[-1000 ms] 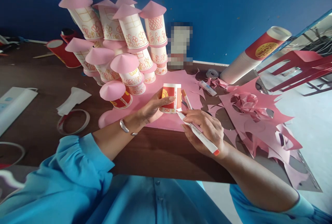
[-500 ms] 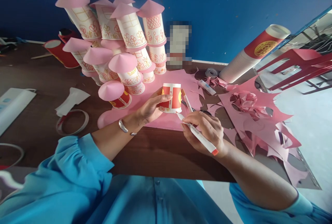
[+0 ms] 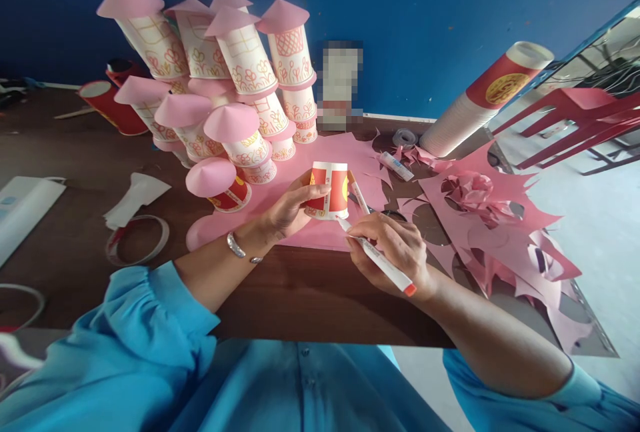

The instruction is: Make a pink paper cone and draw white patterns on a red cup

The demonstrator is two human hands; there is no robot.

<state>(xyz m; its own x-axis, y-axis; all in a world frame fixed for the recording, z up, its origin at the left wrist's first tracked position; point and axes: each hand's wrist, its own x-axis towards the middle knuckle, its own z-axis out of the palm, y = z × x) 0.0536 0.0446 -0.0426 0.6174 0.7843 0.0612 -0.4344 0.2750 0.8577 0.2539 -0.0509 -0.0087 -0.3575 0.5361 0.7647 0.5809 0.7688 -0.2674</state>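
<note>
My left hand grips a red and white paper cup with a yellow patch, its thumb across the printed side. In my right hand is a white marker pen with an orange-red end. The pen's tip meets the cup near its lower white edge, or is very close to it. Beside the cup a second marker with an orange end leans up behind my right hand. Pink paper lies under both hands, and scissors are partly hidden behind the right hand.
Stacked paper-cup towers with pink cone roofs stand at the back left. A tall stack of cups leans at the back right. Pink paper scraps, a glue tube and a tape roll lie around. A red stool stands beyond.
The view has shifted slightly. My left hand still holds the cup, and the marker's tip has moved a little along its lower edge.
</note>
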